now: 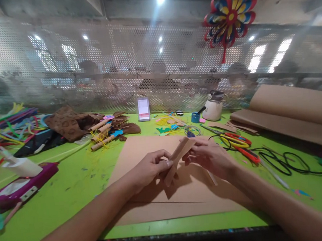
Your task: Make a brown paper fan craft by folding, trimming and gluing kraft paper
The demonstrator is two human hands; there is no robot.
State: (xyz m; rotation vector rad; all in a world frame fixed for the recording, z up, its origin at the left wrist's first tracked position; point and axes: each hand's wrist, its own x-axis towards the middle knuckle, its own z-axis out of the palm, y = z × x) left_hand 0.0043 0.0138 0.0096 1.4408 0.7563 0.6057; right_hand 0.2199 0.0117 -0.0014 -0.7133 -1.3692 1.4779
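Observation:
A folded strip of brown kraft paper [179, 155] is tilted up between my two hands, above a large brown paper sheet [141, 147] on the green table. My left hand [150, 169] is closed on its lower part, thumb on top. At the upper end, my right hand [210, 155] has its fingers curled against the strip; some fingertips are hidden behind it. A thin pale strip [212, 178] sticks out below my right hand, and I cannot tell whether it is held. A long cut or fold line runs across the near part of the sheet.
Rolled kraft paper [290, 118] lies on the right, near red-handled pliers [247, 153] and a black cable [280, 163]. Left are a purple power strip [24, 184] and paper tubes [101, 132]. A phone [143, 109] and white jug [213, 105] stand behind.

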